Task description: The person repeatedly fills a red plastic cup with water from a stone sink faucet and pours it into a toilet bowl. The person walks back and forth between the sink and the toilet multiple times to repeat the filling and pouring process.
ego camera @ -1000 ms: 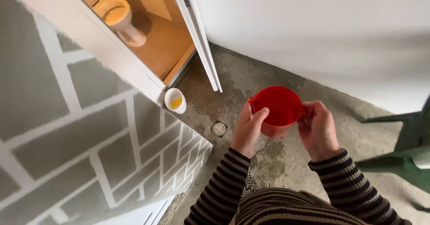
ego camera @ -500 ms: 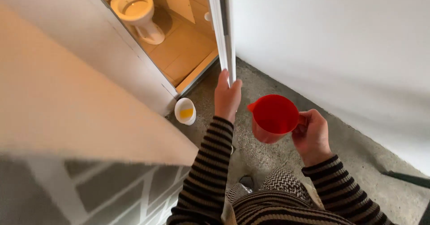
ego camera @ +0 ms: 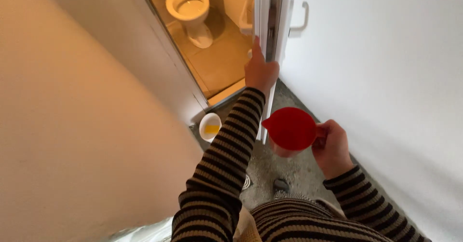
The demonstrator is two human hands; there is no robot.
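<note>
My right hand (ego camera: 332,148) grips the handle of a red plastic jug (ego camera: 289,131) with a spout, held upright at waist height over the concrete floor. My left hand (ego camera: 260,71) is stretched forward and closed on the edge of a white door (ego camera: 271,20), which stands ajar. Both arms wear black-and-tan striped sleeves. The jug's inside is not visible enough to tell its contents.
Through the doorway lies a small room with a white toilet (ego camera: 190,8) and tan tiled floor (ego camera: 219,63). A white cup (ego camera: 210,126) with something yellow inside sits on the floor by the door frame. A door handle (ego camera: 302,18) is at upper right. A white wall is on the left.
My left hand let go of the jug, reached up and took the door edge. I have moved closer to the doorway; the jug stays in my right hand.
</note>
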